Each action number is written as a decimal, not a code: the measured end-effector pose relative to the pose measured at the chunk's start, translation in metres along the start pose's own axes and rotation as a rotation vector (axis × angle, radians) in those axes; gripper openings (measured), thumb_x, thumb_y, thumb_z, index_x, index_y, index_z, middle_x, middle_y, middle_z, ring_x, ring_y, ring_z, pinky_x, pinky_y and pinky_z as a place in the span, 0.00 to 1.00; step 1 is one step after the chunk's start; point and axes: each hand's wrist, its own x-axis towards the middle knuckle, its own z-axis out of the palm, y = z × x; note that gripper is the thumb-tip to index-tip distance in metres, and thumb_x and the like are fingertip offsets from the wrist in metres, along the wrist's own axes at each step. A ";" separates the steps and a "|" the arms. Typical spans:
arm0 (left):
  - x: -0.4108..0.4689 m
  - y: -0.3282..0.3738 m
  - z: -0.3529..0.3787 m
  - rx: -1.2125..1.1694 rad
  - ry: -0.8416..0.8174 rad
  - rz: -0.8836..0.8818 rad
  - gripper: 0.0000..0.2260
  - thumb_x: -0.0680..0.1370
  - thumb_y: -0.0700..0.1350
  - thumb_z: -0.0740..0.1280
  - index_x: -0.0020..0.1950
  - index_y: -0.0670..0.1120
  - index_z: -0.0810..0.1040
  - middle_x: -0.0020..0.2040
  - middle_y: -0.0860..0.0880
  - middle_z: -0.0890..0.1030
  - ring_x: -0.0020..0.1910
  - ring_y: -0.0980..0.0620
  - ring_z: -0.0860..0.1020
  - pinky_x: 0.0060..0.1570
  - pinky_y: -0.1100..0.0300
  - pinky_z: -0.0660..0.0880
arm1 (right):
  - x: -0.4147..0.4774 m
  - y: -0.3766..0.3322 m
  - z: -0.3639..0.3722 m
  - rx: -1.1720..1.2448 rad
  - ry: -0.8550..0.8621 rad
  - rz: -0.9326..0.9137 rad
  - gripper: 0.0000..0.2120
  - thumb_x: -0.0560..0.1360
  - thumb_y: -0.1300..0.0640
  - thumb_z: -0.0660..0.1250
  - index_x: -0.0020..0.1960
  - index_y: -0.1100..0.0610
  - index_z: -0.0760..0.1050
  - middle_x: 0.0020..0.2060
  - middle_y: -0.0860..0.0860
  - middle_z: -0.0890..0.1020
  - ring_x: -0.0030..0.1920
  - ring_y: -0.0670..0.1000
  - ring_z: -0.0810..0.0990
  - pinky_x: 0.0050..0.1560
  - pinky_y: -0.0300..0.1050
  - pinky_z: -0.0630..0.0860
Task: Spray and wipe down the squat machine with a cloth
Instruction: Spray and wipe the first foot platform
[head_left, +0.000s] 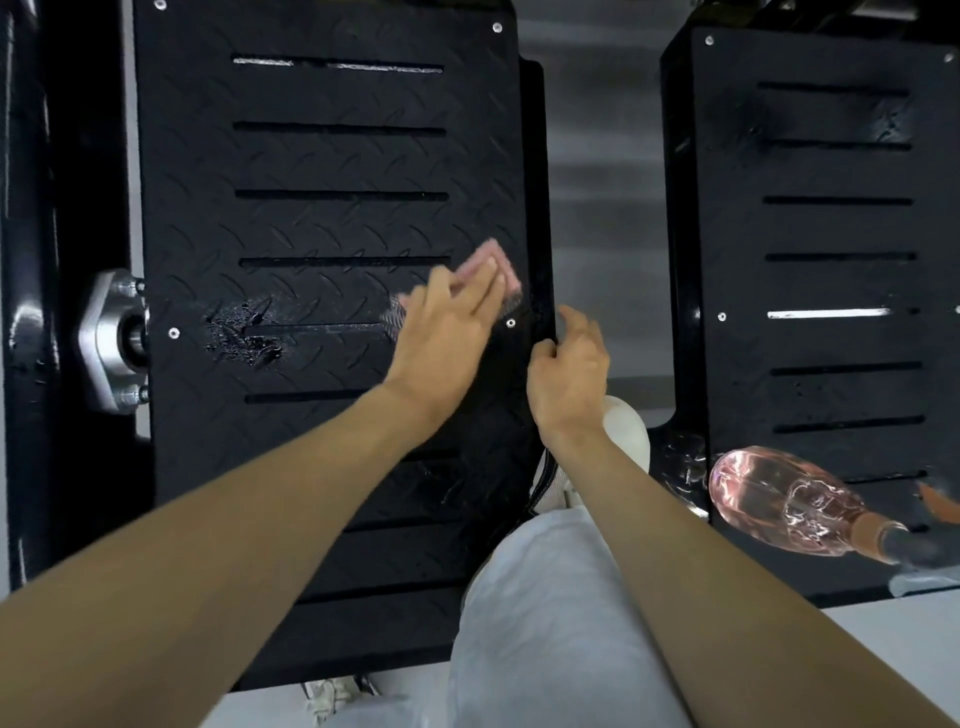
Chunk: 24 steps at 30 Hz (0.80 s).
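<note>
The squat machine shows two black tread-pattern foot plates, a left plate (322, 218) and a right plate (831, 228). My left hand (447, 332) presses a pink cloth (491, 265) flat against the left plate near its right edge; the hand and cloth are motion-blurred. A wet patch of spray (244, 332) glistens on the plate's left side. My right hand (569, 369) grips the right edge of the left plate, fingers curled around it. A clear spray bottle with pink liquid (779, 501) lies on its side on the lower part of the right plate.
A silver bearing mount (111, 340) sticks out from the black frame at the left. A grey floor gap (602, 208) runs between the plates. My knee in light trousers (550, 623) and a white shoe (628, 426) are below the hands.
</note>
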 end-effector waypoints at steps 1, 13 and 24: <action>-0.006 0.001 0.002 0.006 0.011 0.081 0.29 0.69 0.32 0.68 0.70 0.42 0.71 0.70 0.46 0.72 0.47 0.42 0.74 0.44 0.51 0.73 | -0.001 -0.001 0.000 -0.014 -0.014 -0.025 0.21 0.79 0.65 0.56 0.72 0.58 0.64 0.68 0.52 0.69 0.63 0.51 0.71 0.50 0.31 0.61; -0.025 -0.042 -0.006 0.030 -0.037 0.082 0.32 0.69 0.28 0.63 0.73 0.43 0.66 0.74 0.46 0.66 0.52 0.40 0.70 0.50 0.49 0.71 | -0.003 -0.009 0.005 -0.065 0.002 -0.097 0.28 0.78 0.65 0.56 0.76 0.55 0.53 0.71 0.51 0.62 0.58 0.52 0.75 0.46 0.44 0.74; -0.025 -0.071 -0.003 -0.071 0.102 -0.005 0.32 0.65 0.26 0.67 0.69 0.42 0.73 0.69 0.46 0.73 0.48 0.40 0.71 0.44 0.49 0.71 | -0.003 -0.009 0.019 -0.334 -0.020 -0.167 0.27 0.79 0.63 0.56 0.76 0.58 0.54 0.76 0.59 0.51 0.74 0.56 0.55 0.73 0.50 0.58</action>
